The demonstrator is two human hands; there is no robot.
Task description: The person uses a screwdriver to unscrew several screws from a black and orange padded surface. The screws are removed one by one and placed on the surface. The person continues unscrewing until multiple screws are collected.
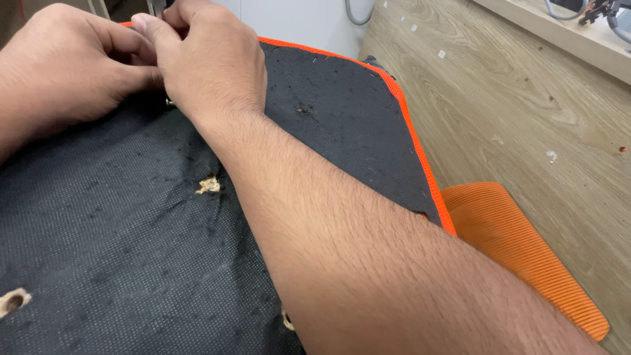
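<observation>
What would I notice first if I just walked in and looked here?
The right hand and its long bare forearm cross the picture's middle, meeting the left hand at upper left. Beneath them lies a black fabric panel with torn holes and orange edging. An orange ribbed piece lies on the wooden floor, lower right.

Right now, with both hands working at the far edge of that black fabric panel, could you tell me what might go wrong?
The small metal staples along the orange mesh border could prick the right forearm resting across the black fabric panel. The fabric is already torn around the light holes, so pulling may widen them. What the left hand and right hand pinch is hidden.
</observation>
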